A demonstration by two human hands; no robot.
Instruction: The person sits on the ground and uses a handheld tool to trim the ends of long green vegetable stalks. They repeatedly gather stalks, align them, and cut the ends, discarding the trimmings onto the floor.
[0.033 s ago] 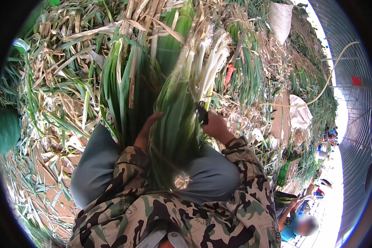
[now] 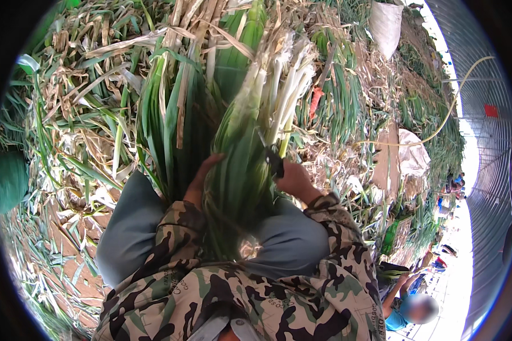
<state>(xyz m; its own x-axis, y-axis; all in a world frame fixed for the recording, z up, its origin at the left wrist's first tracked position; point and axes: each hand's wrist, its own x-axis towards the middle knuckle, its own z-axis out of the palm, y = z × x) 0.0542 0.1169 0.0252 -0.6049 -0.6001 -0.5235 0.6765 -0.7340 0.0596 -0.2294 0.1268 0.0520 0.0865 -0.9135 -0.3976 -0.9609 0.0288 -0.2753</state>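
Note:
A thick bundle of long green onions (image 2: 239, 153) lies across my lap, its white stalk ends (image 2: 290, 79) pointing away from me and to the right. My left hand (image 2: 205, 173) grips the bundle's left side, with the fingers partly hidden by the leaves. In my right hand (image 2: 294, 177), closed, is a black-handled tool (image 2: 274, 163) with a thin blade-like tip, held against the bundle's right side. Its exact kind is unclear. A second bunch of green onions (image 2: 170, 131) stands just left of the one I hold.
Dry leaves and trimmings (image 2: 85, 136) cover the ground around me. Further right lie more green onions (image 2: 341, 96) with a red-orange strip (image 2: 316, 102), a white sack (image 2: 385, 28) and a yellow hose (image 2: 432, 136). Another person (image 2: 407, 312) works at the lower right.
My right hand and the black-handled tool have shifted slightly to the left and down along the bundle. My left hand stays in place.

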